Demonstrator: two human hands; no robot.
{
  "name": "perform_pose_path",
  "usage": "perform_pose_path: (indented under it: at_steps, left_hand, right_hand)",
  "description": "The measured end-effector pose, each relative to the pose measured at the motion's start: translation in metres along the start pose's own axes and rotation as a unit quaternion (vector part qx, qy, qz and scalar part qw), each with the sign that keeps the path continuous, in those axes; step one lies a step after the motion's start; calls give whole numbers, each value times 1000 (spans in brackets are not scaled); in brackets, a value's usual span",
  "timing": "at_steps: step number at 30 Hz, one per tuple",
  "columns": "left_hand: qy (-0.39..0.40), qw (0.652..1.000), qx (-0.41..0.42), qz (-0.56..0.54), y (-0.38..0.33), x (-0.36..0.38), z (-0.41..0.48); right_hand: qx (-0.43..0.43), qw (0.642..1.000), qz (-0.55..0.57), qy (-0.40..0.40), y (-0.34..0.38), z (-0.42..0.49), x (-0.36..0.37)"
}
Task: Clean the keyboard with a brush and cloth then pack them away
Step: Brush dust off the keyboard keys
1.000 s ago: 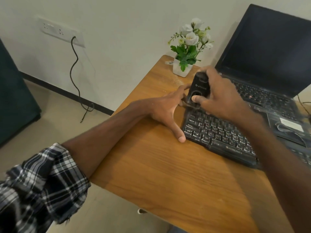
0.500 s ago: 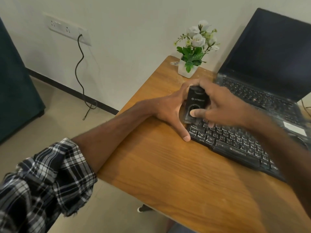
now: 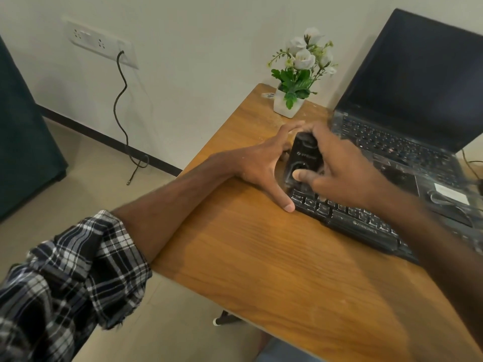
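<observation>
Two hands: we are working both at the left end of the keyboard [image 3: 352, 220], which is lying on the bench [image 3: 261, 257] at right-centre of the frame, in front of the laptop [image 3: 418, 100].
Left hand [image 3: 264, 165]: we are spreading it against the keyboard's left edge, fingers released and straight, thumb reaching down to the near corner. We judge it is bracing the board against sliding.
Right hand [image 3: 339, 173]: we are gripping the black brush [image 3: 303, 158], fingers curled over its top, thumb pressing its face, wrist arched above the keys for sweeping.
Bristles: hidden beneath the tool, so we cannot tell whether they are touching.
Cloth: not showing anywhere.
</observation>
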State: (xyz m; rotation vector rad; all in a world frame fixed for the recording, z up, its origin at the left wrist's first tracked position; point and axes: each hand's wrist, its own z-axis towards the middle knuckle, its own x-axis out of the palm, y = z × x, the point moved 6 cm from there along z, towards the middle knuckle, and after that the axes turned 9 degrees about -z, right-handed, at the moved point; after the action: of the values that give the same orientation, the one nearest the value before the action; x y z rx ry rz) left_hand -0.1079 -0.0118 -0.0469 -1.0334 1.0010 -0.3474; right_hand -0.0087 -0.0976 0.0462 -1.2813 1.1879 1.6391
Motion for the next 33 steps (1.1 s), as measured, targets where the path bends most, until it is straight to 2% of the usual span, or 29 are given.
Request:
perform_pose_path:
  at_steps: [3,6,10,13,16,18,21,23,33]
  left_hand:
    - [9,1000,18,6,-2,1,0]
    - [6,1000,1,13,-2,1,0]
    - [-5,999,-8,38,0,0,0]
    - [-12,999,-24,44,3,-1,2]
    - [-20,998,-37,55,6,-2,2]
    - [-9,996,-64,67,6,-2,2]
    - [22,991,-100,84,5,-2,-2]
    - [41,987,-108,111,1,-1,-3]
    - [38,983,-90,157,-11,5,-2]
  right_hand:
    - [-15,998,39,37,4,-3,3]
    - [-3,1000,17,7,2,-3,0]
    - [-7,997,44,68,4,-2,0]
    - [1,999,29,38,-1,-1,-4]
    - [11,986,132,101,-5,-4,2]
    - [43,980,180,71,-20,-1,-12]
    - [83,984,153,-34,-49,7,-35]
    - [100,982,148,-64,-63,9,-39]
    - [91,983,158,-34,-60,21,-10]
